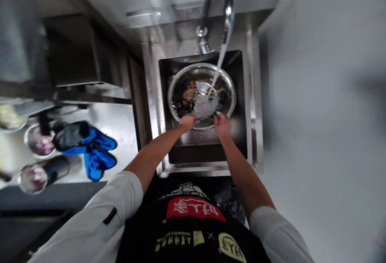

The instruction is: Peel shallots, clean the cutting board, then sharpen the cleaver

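A round metal basin (233, 101) sits in the sink, holding water and brown, yellowish and dark bits of food (189, 93). A stream of water (217, 68) runs from the tap (228, 11) into it and stirs up bubbles. My left hand (188, 122) is at the basin's near rim, fingers curled inward over the water. To its right, my right hand (222, 126) reaches over the same rim with thumb and fingers drawn together. Something dark shows at the fingertips of both hands, too small and wet to name.
The steel sink (208, 154) surrounds the basin, with a white wall (325, 94) on its right. On the left counter lie blue-and-black gloves (99, 150), beside metal containers of chopped food (33, 178). A blurred clear bottle (163, 17) stands behind the sink.
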{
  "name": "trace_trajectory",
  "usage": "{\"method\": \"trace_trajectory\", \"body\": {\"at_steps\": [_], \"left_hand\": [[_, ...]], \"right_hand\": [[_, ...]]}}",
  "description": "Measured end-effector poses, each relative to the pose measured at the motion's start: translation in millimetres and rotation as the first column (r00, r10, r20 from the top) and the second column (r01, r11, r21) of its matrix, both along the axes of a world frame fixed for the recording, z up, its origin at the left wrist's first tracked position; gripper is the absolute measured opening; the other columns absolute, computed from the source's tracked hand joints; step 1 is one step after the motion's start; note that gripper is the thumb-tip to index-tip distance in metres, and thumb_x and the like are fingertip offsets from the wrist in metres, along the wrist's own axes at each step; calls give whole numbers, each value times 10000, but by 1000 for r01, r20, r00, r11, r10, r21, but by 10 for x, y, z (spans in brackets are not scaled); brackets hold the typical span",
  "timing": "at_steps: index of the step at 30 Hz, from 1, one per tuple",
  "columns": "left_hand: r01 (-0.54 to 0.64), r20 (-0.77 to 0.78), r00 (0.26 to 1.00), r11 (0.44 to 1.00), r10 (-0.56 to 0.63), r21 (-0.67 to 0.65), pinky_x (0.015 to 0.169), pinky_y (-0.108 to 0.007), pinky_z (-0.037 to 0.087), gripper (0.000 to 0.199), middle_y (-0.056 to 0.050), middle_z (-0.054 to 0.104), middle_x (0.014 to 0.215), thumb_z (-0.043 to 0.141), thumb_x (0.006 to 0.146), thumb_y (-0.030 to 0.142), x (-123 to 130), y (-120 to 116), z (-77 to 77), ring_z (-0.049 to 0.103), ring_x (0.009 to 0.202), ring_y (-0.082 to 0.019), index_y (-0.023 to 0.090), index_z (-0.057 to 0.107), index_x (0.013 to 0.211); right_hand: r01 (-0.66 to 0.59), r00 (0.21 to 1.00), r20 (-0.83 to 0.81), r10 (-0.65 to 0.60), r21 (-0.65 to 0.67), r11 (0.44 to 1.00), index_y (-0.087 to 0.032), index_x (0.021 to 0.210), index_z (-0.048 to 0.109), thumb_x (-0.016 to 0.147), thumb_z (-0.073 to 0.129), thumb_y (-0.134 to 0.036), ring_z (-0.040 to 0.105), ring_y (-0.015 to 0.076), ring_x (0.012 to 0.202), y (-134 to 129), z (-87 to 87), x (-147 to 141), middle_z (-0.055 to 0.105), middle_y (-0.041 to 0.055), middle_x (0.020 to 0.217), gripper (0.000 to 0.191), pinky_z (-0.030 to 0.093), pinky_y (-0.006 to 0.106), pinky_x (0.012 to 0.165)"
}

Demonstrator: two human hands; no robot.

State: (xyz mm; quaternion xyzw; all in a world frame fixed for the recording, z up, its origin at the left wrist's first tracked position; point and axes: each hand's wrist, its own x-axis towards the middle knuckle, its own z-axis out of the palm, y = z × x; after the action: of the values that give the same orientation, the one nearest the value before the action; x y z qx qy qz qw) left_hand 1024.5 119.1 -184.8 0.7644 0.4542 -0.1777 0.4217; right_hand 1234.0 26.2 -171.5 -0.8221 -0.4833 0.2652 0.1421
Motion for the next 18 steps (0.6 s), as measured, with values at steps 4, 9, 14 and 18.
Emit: {"method": "trace_trajectory", "body": {"at_steps": [4,9,14,18], "left_hand": [[60,147,986,994,-73,93,1177,-414,534,337,-139,817,1267,606,1008,146,-206,-349,440,731,1263,-281,166,836,1255],[-85,263,963,992,59,88,1097,-328,582,452,-110,801,1353,686,954,106,-787,-653,823,760,1246,-257,199,790,1384],[-502,395,788,864,473,-33,1065,-318,589,359,-88,831,1273,578,1046,158,-1868,-1029,1136,788,1171,-213,200,803,1323],[-744,434,502,630,748,-223,885,-279,610,323,-83,854,1055,557,1051,203,-3180,-1443,1254,801,927,-183,149,798,1259]], "right_hand": [[90,995,46,-91,36,995,-133,1270,725,934,495,-446,738,407,1202,-340,354,24,784,253,1213,514,557,611,1107],[63,992,99,-75,115,991,-322,1334,748,829,539,-615,695,483,1330,-545,677,10,760,214,1342,620,535,684,1118],[141,981,130,-144,32,989,-572,1508,609,728,526,-668,695,533,1308,-676,1028,-506,809,124,1175,791,516,815,988],[34,991,128,-35,7,999,-854,1352,502,719,521,-727,770,490,1134,-637,1276,-1468,818,67,1043,646,509,757,710]]}}
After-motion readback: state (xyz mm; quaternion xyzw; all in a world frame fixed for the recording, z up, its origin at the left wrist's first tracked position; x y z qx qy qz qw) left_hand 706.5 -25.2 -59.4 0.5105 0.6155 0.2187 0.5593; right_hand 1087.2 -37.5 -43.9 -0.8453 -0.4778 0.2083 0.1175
